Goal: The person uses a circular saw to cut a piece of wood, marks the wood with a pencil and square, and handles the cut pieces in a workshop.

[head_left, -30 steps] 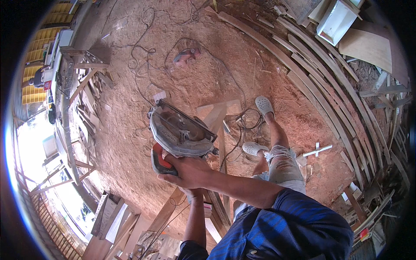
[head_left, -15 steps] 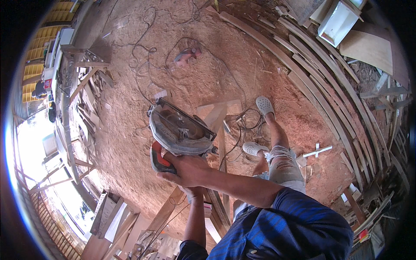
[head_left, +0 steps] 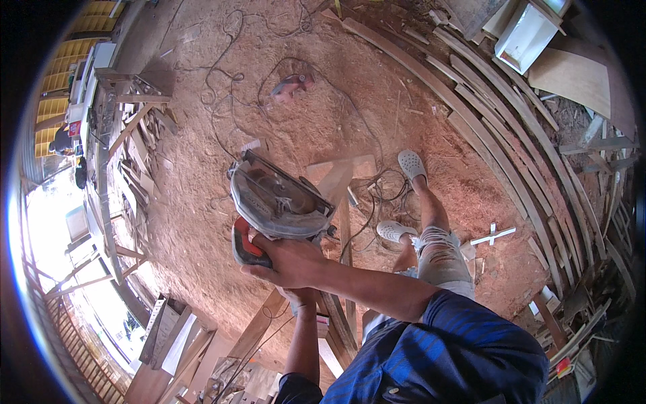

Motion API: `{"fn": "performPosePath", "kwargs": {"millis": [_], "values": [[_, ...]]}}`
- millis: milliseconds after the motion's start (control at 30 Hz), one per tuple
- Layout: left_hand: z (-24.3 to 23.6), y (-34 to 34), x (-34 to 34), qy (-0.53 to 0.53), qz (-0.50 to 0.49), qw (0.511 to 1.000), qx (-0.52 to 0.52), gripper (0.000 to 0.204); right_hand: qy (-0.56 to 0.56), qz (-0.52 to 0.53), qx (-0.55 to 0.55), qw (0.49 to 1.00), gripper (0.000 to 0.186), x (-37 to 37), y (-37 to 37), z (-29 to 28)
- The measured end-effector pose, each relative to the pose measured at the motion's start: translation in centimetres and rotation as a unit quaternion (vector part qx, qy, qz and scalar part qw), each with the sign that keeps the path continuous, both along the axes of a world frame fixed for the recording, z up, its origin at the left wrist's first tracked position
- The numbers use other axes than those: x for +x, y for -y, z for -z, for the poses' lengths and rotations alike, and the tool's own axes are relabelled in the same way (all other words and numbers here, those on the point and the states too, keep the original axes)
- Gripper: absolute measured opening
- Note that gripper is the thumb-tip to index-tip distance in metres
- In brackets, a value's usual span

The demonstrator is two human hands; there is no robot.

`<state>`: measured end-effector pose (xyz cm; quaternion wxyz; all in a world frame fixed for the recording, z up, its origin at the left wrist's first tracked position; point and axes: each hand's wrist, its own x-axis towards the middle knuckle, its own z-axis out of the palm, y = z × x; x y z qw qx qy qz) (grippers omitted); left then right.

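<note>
A dusty grey circular saw is in front of me at mid-view, its round blade partly visible behind the guard. My right hand is wrapped round its red and black rear handle. Just below, my left hand is partly covered by my right hand and forearm, its fingers hidden; what it touches cannot be made out. Wooden boards lie beside and under the hands. Beyond the saw, a pale board piece looks blurred by dust.
A red and dark power tool lies on the sawdust-covered floor among looping cords. Long planks are stacked at the right. Wood offcuts pile up at the left. My feet in white clogs stand near trailing cables.
The saw and my right hand have shifted very slightly left and away from me. My left arm stays in nearly the same place.
</note>
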<state>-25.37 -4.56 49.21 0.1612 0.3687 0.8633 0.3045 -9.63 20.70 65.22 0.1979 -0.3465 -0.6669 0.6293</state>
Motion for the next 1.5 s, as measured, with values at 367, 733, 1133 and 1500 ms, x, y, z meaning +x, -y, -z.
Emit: {"fn": "performPosePath", "kwargs": {"millis": [367,733,1133,1500], "values": [[1.3,1.1,-1.1,-0.005,0.031,0.999,0.02,0.06,-0.014,-0.009,0.013,1.0,0.074,-0.8,-0.2,0.3],[0.0,-0.3,0.4,0.022,-0.022,1.0,0.0,0.059,-0.017,-0.007,0.01,1.0,0.073,-1.1,-0.5,0.5],[-2.1,-2.5,2.2,-0.077,0.017,0.997,0.024,0.047,-0.021,-0.018,0.006,1.0,0.075,-1.5,-0.9,0.5],[-4.0,-4.2,3.0,-0.164,0.078,0.983,-0.014,0.048,-0.008,-0.034,-0.019,0.999,0.074,-1.7,-1.4,0.1]]}}
